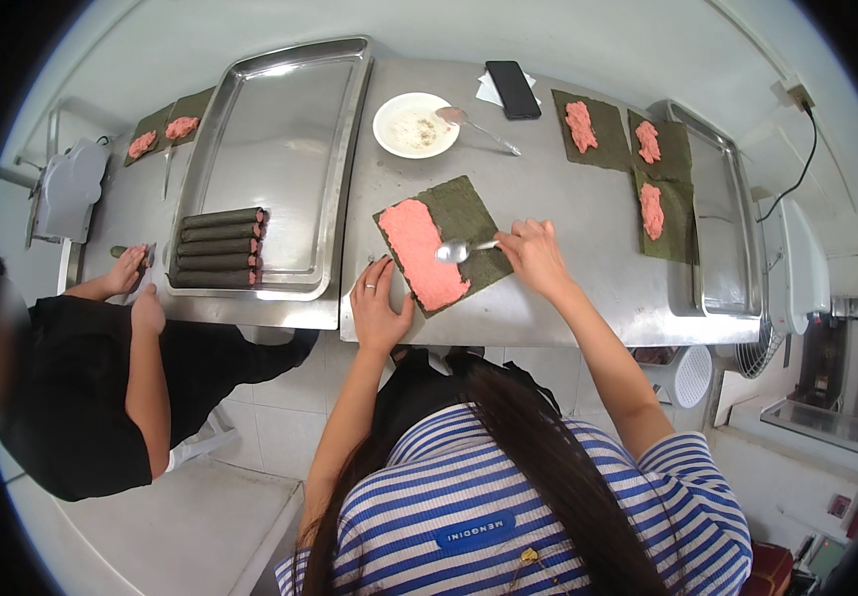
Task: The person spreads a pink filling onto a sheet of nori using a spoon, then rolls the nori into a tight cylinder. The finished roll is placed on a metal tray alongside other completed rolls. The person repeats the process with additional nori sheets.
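Observation:
In front of me a dark green seaweed sheet [471,207] lies tilted on the steel table. Pink minced paste [411,241] is spread in a band over its left part. My right hand [536,256] pinches the handle of a metal spoon [452,251], whose bowl rests at the right edge of the paste. Beside the sheet's lower left edge, my left hand [381,306] lies with thumb and fingers apart, fingertips at the sheet's border. A ring shows on one finger.
A white bowl [381,137] of pale liquid, another spoon [489,133] and a black phone [513,89] lie farther back. Right, several seaweed sheets [608,127] carry pink paste, by a steel tray [717,199]. Left, a large tray [270,129] holds seaweed rolls [215,248]; a co-worker's hands [136,273] work beyond.

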Demonstrator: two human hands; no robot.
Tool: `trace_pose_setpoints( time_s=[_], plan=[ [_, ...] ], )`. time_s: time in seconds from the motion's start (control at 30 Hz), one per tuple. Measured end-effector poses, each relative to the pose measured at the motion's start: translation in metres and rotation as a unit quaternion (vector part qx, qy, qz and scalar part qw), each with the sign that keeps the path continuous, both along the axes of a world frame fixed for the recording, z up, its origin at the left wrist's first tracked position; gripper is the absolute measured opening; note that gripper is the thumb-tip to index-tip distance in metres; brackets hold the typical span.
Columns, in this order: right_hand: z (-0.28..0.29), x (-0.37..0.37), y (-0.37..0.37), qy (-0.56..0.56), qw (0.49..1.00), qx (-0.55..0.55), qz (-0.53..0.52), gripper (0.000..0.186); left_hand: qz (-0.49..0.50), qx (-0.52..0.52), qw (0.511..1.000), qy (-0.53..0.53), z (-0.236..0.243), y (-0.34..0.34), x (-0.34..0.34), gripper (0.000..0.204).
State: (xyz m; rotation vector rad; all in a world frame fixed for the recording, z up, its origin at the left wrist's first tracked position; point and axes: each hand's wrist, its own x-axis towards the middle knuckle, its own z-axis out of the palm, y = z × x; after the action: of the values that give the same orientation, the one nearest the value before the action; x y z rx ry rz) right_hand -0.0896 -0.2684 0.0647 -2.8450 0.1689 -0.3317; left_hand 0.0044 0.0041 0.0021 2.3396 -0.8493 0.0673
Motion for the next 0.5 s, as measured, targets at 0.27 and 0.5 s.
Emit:
trace_pose_setpoints(
  time_s=[0.27, 0.5],
  plan=[
    [-0.009, 0.081, -0.005, -0.051, 0.999, -0.007, -0.016, 0.015, 0.010, -0.008, 1.000, 0.002, 0.002, 0.004, 0.000, 0.063],
    [-0.026, 0.093, -0.025, -0.046, 0.995, 0.013, -0.082, 0.016, 0.022, -0.018, 0.999, 0.023, 0.004, 0.004, -0.002, 0.062]
  ],
)
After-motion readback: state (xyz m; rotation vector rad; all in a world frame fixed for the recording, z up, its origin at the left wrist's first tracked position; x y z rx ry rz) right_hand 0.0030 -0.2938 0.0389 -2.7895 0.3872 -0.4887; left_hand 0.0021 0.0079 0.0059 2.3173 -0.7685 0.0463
